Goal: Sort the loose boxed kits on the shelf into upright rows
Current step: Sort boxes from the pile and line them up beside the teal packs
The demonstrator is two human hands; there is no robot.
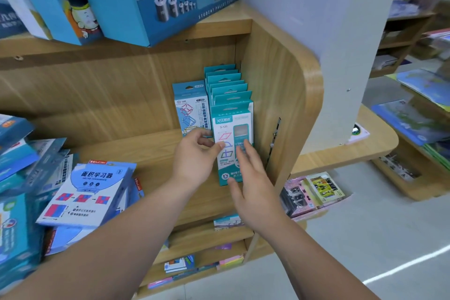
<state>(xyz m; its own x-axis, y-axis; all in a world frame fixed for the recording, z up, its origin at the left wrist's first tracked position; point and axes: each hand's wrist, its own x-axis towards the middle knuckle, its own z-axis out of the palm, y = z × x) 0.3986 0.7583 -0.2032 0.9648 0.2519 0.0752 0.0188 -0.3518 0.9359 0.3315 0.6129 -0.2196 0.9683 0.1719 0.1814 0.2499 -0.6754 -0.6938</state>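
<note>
One upright row (225, 80) stands at the right end of the shelf (146, 153). Your left grip (194, 158) pinches its front kit (229, 117), and your right grip (253, 182) lies flat against it. The loose pile (85, 192) seems unsorted.

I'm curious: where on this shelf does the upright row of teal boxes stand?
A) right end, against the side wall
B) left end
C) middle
A: the row stands against the right side wall, where the left hand pinches the front box and the right hand rests straight fingers on it; the loose pile lies at the left.
</note>
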